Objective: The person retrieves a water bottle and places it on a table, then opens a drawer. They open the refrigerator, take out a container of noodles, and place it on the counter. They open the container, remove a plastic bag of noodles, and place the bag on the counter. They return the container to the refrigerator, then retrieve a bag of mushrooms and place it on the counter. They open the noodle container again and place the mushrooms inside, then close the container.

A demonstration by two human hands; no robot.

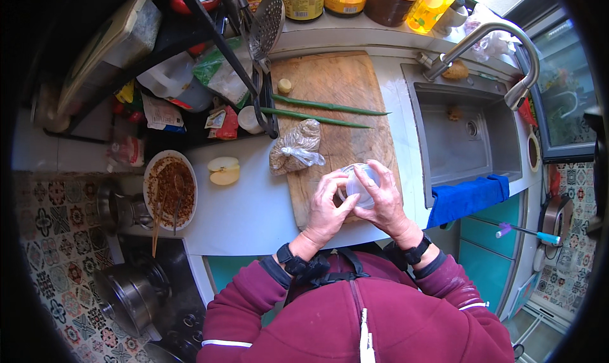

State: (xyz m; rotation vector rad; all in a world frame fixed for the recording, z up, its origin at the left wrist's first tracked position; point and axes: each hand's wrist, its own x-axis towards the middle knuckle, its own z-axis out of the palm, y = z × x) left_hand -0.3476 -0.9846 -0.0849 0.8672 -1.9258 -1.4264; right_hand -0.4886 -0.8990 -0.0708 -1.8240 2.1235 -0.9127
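Note:
Both my hands are around a small clear plastic container with a whitish translucent lid (pixel 362 186), above the near end of a wooden cutting board (pixel 342 85). My left hand (pixel 328 203) grips its left side, and my right hand (pixel 383 194) holds the right side with fingers over the top. Beyond them, a knotted clear plastic bag of brownish grains (pixel 297 146) lies partly on the board's left edge. Two green onion stalks (pixel 333 107) stretch across the board, with a small pale round piece of food (pixel 284 85) above them. The container's contents are mostly hidden by my fingers.
Left on the counter are a halved apple or similar fruit (pixel 223 171) and a white bowl of reddish-brown mixture (pixel 170 189) with chopsticks and a spoon. A black rack with utensils (pixel 266 25) overhangs the back left. Right are a sink (pixel 461 130), faucet (pixel 504 27) and blue cloth (pixel 468 196).

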